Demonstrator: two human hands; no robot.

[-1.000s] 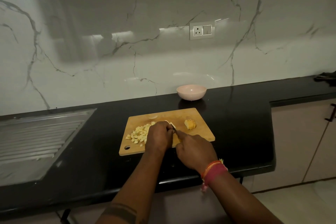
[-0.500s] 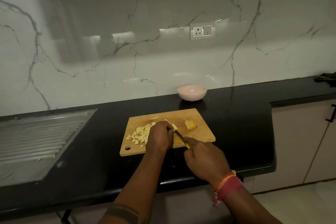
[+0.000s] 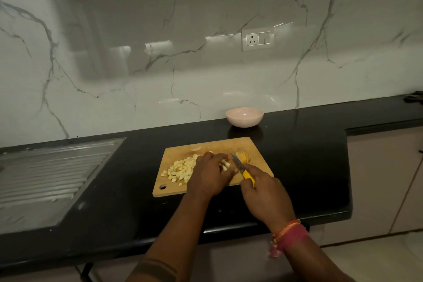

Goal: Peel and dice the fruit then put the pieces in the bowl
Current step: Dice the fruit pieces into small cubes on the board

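Pale yellow diced fruit [image 3: 180, 168], one heap, is lying on the left half of one rectangular wooden cutting board [image 3: 254, 144] on a black stone counter [image 3: 309, 155]. No legible writing. Left hand [image 3: 209, 173], fingers extended, is pressing strips. Right hand [image 3: 263, 192] is gripping one yellow-handled knife [image 3: 242, 168]. One round pink bowl [image 3: 244, 117] is standing behind, by a white marble wall [image 3: 137, 52].

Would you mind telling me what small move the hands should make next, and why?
Probably bring the knife down through the fruit strips that the left hand steadies; the blade sits raised beside them, and the bowl is empty.
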